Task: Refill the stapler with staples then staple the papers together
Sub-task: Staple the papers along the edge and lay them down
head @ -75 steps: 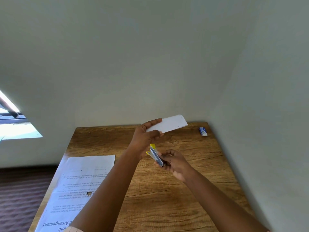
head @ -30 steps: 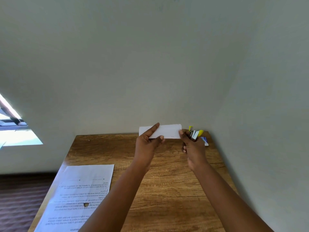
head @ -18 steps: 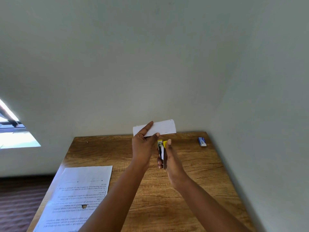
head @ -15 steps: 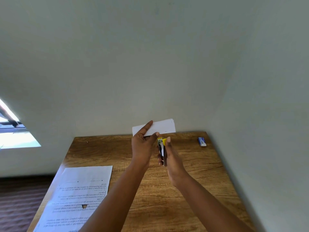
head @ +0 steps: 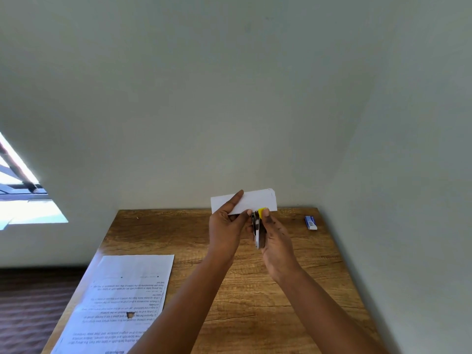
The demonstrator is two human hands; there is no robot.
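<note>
The folded papers (head: 251, 201) are held by the left hand (head: 226, 229) with their long axis crosswise, while the stapler (head: 258, 229), gripped upright in the right hand (head: 277, 238), is met at their lower edge.

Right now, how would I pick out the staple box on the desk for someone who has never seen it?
Start at the wooden table and go to its far right corner, by the wall. The staple box lies flat there, alone, well right of both hands. It is the only small blue and white thing; the papers are big printed sheets at the near left.
</note>
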